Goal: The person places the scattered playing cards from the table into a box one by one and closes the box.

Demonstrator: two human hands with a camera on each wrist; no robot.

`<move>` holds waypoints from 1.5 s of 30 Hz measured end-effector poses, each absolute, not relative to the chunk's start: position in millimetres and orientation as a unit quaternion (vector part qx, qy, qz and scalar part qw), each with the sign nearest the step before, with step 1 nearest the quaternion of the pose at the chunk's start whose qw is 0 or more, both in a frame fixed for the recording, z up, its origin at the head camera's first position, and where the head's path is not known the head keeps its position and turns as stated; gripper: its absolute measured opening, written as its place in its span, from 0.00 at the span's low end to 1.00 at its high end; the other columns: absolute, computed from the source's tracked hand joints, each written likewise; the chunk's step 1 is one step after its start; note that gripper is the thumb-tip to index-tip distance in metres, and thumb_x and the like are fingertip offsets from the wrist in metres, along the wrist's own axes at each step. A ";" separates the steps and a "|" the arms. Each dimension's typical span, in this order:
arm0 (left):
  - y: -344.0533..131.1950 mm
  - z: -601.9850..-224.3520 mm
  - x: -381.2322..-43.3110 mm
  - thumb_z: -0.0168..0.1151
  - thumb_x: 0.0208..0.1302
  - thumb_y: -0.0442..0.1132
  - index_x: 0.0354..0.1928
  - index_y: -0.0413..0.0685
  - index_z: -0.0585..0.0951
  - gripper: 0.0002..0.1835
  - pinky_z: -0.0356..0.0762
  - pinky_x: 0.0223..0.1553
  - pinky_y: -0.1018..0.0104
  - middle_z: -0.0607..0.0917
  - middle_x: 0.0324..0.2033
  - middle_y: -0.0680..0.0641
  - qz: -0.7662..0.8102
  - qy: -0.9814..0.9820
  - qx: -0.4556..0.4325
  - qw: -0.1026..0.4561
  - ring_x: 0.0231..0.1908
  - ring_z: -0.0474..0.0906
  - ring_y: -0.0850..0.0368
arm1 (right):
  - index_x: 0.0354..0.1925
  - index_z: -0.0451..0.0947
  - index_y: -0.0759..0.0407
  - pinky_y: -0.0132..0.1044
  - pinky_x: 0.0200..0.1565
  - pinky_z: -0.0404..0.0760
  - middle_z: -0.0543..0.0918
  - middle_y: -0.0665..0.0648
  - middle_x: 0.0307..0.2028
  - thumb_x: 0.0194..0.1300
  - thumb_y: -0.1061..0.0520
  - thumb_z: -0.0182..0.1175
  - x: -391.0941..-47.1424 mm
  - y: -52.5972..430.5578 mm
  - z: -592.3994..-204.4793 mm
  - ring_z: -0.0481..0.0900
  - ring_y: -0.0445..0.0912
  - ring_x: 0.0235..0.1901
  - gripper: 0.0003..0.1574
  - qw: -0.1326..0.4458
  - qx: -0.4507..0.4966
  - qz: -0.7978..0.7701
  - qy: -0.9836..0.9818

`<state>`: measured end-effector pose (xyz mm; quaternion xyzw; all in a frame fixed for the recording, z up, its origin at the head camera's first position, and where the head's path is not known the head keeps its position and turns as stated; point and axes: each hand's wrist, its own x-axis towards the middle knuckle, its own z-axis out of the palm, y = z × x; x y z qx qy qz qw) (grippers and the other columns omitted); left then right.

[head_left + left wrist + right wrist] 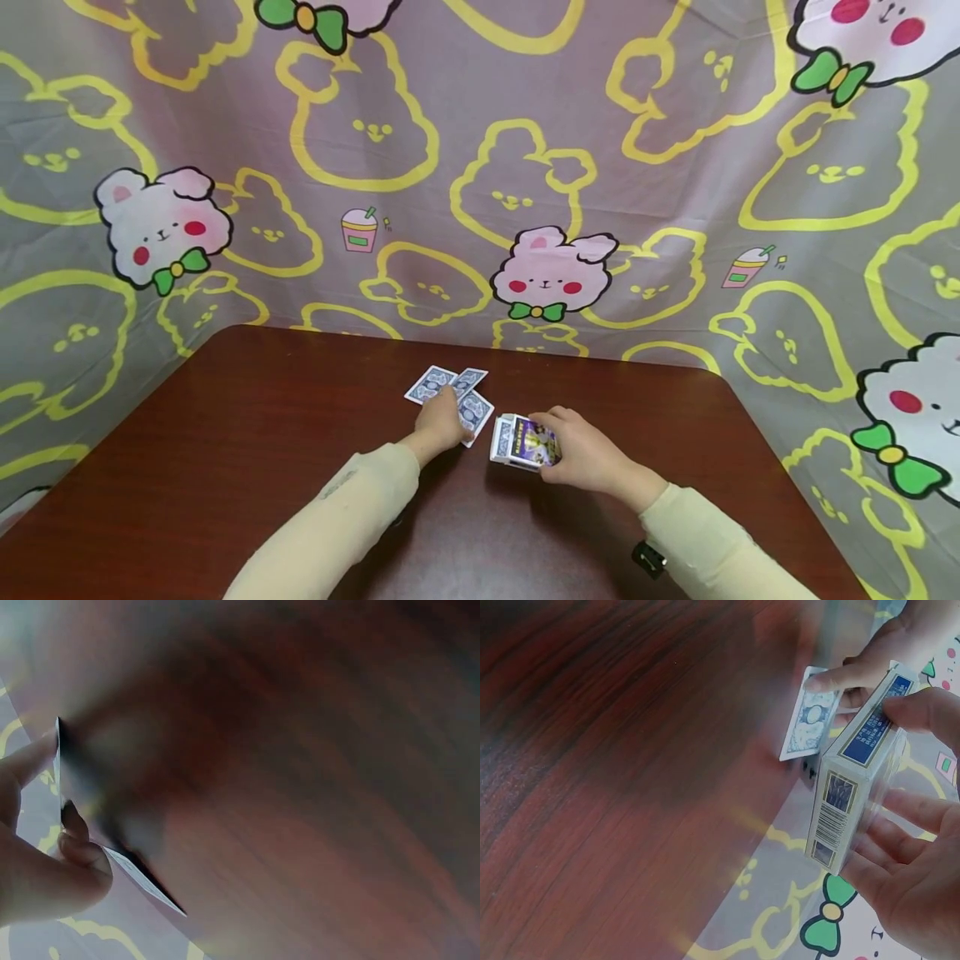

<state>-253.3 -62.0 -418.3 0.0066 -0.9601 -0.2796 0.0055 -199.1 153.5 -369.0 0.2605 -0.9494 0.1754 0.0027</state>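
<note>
My left hand point(441, 423) pinches a few blue-and-white-backed playing cards point(476, 414), fanned apart in the head view. In the left wrist view they appear almost edge-on, one card point(146, 883) by the thumb and another beside the fingers point(30, 765). To the right, my right hand point(588, 450) grips a card box point(534, 442) between thumb and fingers. Its face in the head view is purple and yellow, with a blue card back visible at its left end. The right wrist view shows the box's barcode side point(831, 821), with the left hand's card point(810, 712) beyond it.
Both hands are over a dark reddish-brown wooden table point(247, 450). Behind it and along both sides hangs a grey-pink cloth point(427, 192) printed with yellow outlines and white rabbits. A small black device point(648, 559) sits at the right sleeve.
</note>
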 end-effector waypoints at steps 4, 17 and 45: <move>-67.9 -416.7 -245.9 0.77 0.36 0.41 0.46 0.34 0.68 0.36 0.76 0.39 0.51 0.82 0.36 0.35 -0.270 -0.963 -0.016 0.007 0.40 0.79 0.39 | 0.56 0.73 0.61 0.34 0.37 0.74 0.76 0.54 0.43 0.42 0.55 0.70 -198.5 154.4 -368.5 0.70 0.42 0.38 0.40 0.007 0.262 0.176 -0.949; -86.5 -437.0 -257.0 0.69 0.47 0.49 0.65 0.45 0.66 0.42 0.72 0.47 0.46 0.79 0.54 0.39 -0.204 -0.972 -0.102 -0.063 0.51 0.76 0.38 | 0.55 0.73 0.63 0.32 0.36 0.73 0.76 0.54 0.42 0.41 0.55 0.70 -198.6 156.5 -365.9 0.70 0.42 0.37 0.40 0.017 0.271 0.173 -0.947; -130.0 -398.3 -235.0 0.53 0.64 0.36 0.44 0.31 0.75 0.13 0.64 0.23 0.71 0.74 0.19 0.56 -0.540 -0.816 -0.146 -0.146 0.21 0.67 0.63 | 0.56 0.73 0.61 0.32 0.37 0.75 0.76 0.54 0.43 0.42 0.54 0.70 -194.7 153.4 -366.7 0.70 0.42 0.38 0.40 0.002 0.264 0.174 -0.949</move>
